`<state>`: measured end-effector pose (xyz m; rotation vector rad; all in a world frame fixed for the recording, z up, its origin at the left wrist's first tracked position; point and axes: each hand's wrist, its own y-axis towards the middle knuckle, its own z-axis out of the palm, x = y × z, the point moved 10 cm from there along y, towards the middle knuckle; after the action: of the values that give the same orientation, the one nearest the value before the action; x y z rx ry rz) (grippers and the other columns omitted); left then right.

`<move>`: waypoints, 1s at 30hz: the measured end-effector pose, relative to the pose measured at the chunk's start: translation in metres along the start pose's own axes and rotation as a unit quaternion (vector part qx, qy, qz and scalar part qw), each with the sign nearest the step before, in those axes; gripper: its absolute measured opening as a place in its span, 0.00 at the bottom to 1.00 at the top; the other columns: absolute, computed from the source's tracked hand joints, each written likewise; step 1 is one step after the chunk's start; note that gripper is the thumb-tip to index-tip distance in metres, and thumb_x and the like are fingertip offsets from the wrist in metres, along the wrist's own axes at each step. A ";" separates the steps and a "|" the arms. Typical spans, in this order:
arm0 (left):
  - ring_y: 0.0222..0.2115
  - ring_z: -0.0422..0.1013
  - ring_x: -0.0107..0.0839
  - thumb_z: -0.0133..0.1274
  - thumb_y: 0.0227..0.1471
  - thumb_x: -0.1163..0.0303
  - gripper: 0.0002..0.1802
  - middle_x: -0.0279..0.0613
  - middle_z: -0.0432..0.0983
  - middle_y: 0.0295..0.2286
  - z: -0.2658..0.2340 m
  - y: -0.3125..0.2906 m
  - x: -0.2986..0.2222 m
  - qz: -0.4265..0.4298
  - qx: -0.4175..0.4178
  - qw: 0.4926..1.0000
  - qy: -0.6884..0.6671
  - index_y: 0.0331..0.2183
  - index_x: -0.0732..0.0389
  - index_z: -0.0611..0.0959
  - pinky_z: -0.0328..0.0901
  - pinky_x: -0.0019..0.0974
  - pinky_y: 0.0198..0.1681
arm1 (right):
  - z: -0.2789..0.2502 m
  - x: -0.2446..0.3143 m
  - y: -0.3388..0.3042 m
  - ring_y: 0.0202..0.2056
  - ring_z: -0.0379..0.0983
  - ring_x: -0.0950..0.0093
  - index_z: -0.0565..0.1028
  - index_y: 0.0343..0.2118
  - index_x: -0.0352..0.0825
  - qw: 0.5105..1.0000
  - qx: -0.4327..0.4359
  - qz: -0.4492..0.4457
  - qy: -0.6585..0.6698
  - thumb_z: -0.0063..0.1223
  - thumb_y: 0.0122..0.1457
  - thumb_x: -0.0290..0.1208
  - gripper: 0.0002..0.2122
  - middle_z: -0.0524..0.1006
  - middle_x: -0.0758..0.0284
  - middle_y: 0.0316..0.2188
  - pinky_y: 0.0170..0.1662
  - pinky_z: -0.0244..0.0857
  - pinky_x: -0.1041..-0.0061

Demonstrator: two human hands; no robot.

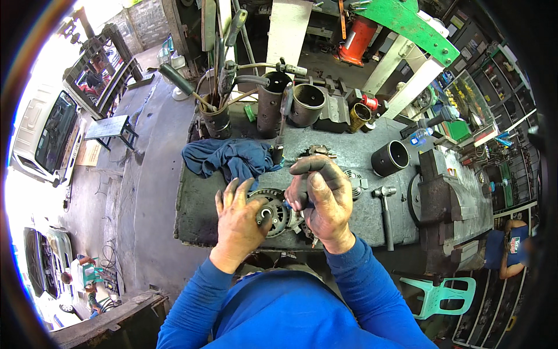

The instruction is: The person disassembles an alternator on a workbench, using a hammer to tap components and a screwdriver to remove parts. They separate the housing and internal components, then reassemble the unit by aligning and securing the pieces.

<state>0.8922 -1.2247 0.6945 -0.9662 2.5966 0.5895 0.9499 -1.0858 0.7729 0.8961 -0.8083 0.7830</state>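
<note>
My left hand (235,224) is over a round, finned metal housing (275,195), which looks like an alternator part. Its thumb and forefinger sit on either side of a small dark ring (265,213) at the centre, while the other fingers spread out to the left. Just right of the housing, my right hand (328,203) is raised over the bench with its fingers curled inward and thumb up. Whatever it may hold is hidden. More metal parts lie beneath it, partly covered, and a silver vented housing (356,183) shows behind the wrist.
A dark workbench (200,215) carries a blue cloth (229,157), a hammer (385,212), an open black cylinder (389,158) and a tool-filled can (216,121). Another cylinder (308,104) stands at the back. A vise (444,198) is at right, a green chair (444,296) below. Other people are farther off.
</note>
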 end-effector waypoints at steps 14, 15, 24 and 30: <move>0.56 0.70 0.45 0.69 0.47 0.59 0.10 0.42 0.76 0.53 0.028 0.005 -0.003 -0.028 0.000 1.000 -0.004 0.35 0.45 0.90 0.44 0.74 0.68 | -0.008 -0.013 0.003 0.25 0.68 0.82 0.76 0.45 0.24 1.000 -0.003 0.006 0.030 0.53 0.72 0.38 0.17 0.74 0.69 0.23 0.30 0.63 0.81; 0.56 0.70 0.45 0.69 0.46 0.60 0.10 0.43 0.76 0.54 0.027 0.005 -0.002 -0.029 -0.002 1.000 -0.011 0.35 0.45 0.90 0.44 0.73 0.68 | -0.008 -0.013 0.003 0.25 0.68 0.82 0.76 0.45 0.24 1.000 -0.001 0.005 0.030 0.53 0.72 0.39 0.17 0.75 0.69 0.23 0.29 0.63 0.81; 0.56 0.70 0.43 0.68 0.46 0.61 0.14 0.39 0.77 0.52 0.030 0.006 0.000 -0.040 -0.009 0.999 -0.006 0.38 0.49 0.89 0.46 0.71 0.67 | -0.021 -0.012 0.004 0.26 0.67 0.82 0.77 0.40 0.29 0.981 -0.145 0.016 -0.124 0.47 0.74 0.35 0.12 0.73 0.71 0.25 0.31 0.62 0.80; 0.55 0.71 0.45 0.68 0.44 0.59 0.18 0.44 0.77 0.51 0.032 0.009 0.001 -0.048 -0.009 0.999 -0.021 0.39 0.53 0.87 0.45 0.71 0.68 | -0.008 -0.034 0.028 0.25 0.68 0.77 0.75 0.37 0.27 0.992 0.027 0.117 0.036 0.49 0.69 0.35 0.13 0.74 0.64 0.25 0.32 0.64 0.76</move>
<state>0.8901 -1.2037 0.6683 -1.0667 2.4957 0.6028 0.9129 -1.0756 0.7505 0.8243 -0.8408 1.0404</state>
